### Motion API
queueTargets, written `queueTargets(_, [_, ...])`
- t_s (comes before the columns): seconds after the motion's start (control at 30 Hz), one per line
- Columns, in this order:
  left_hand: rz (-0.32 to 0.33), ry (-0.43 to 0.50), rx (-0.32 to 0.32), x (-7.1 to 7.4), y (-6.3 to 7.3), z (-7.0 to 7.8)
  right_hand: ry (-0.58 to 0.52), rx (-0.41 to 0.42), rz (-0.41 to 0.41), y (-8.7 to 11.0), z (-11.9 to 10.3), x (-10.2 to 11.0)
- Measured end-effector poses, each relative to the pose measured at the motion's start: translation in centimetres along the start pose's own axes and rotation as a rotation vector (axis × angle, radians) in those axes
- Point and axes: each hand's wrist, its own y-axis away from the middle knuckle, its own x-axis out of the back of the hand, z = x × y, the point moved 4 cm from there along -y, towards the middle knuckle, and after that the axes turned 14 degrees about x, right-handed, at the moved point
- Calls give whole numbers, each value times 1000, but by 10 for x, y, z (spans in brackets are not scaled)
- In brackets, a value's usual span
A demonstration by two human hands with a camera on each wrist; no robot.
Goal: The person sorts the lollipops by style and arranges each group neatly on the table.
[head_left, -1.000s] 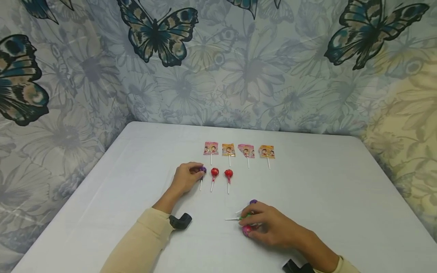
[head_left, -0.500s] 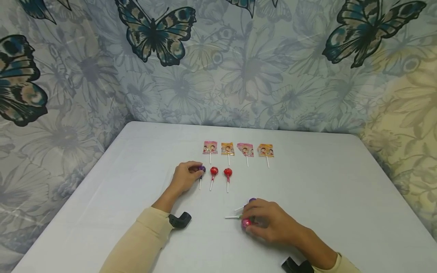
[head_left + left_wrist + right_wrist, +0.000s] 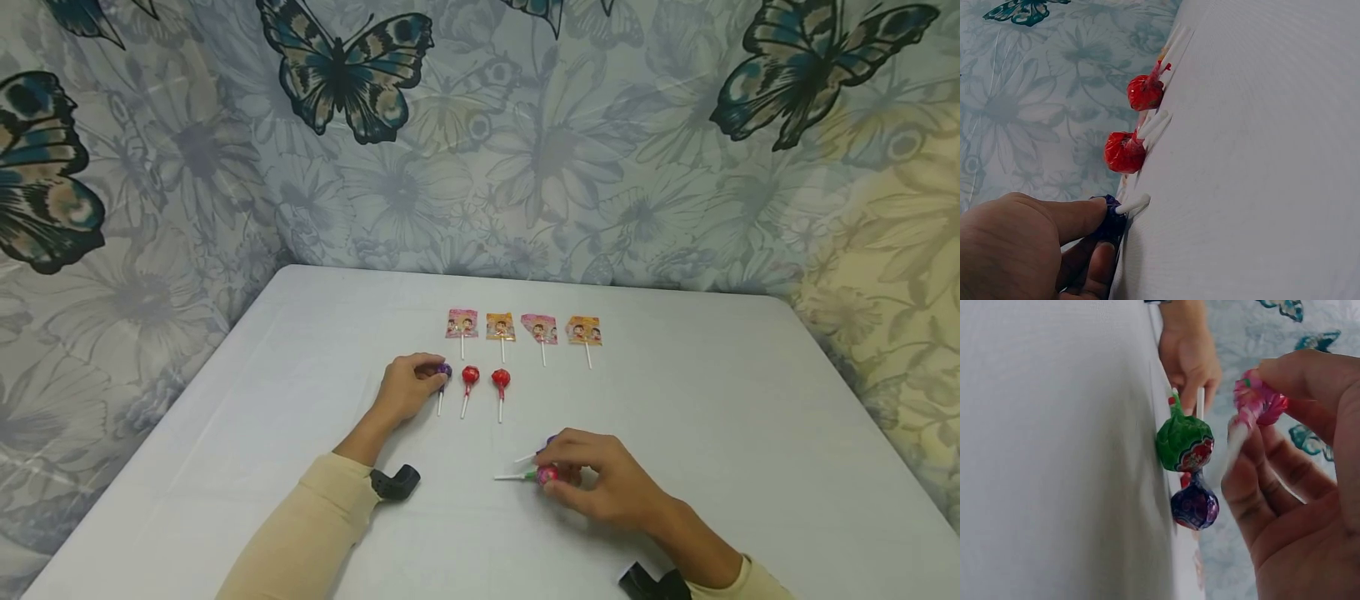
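A pink lollipop (image 3: 1267,407) is being pinched by the right hand (image 3: 611,479) above the white table (image 3: 675,375), where a green lollipop (image 3: 1180,442) and a violet lollipop (image 3: 1195,508) are lying nearby. The left hand (image 3: 405,390) is gripping a dark purple lollipop (image 3: 1110,224) beside two red lollipops (image 3: 1124,153); four packeted lollipops (image 3: 500,326) are lying beyond.

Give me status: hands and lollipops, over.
Left hand pinches purple lollipop. Right hand pinches pink lollipop. Green lollipop and second purple lollipop close by right hand; no obstruction seen.
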Motion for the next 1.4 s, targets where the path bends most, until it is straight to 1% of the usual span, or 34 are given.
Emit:
queueTargets(0.1, [-4,-1,2,-1,0,0,-37,-23,33,1,1,2])
queueTargets(0.2, [-1,-4,3,0,1,0,-114,-44,71,2,3,3])
queueTargets(0.3, [6,-7,1,0,0,0,-175,-48,105,1,2,4])
queueTargets(0.37, [6,-8,-2,0,0,0,-187,-56,127,0,2,6])
queueTargets(0.47, [3,-7,-6,0,0,0,-176,-68,154,-2,-1,8])
queueTargets(0.6, [-2,-6,-2,-1,0,0,-183,-103,187,-3,-2,11])
queueTargets(0.7, [-7,-2,1,-2,0,0,-229,-83,218,-3,-3,13])
queueTargets(0.83, [-6,6,3,-1,-1,1,-284,-15,257,-6,-4,18])
queueTargets(0.93, [-1,1,2,0,-1,1,-265,-29,282,-8,-5,23])
queueTargets(1.07, [5,-18,4,1,-1,2,-200,-95,301,-11,-7,32])
queueTargets(1.13, [7,-20,5,1,-1,2,-171,-111,308,-13,-8,37])
queueTargets(1.23, [4,-15,3,1,-1,2,-145,-112,321,-18,-8,43])
queueTargets(1.4, [0,-3,-5,0,-1,1,-89,-83,329,-28,-9,50])
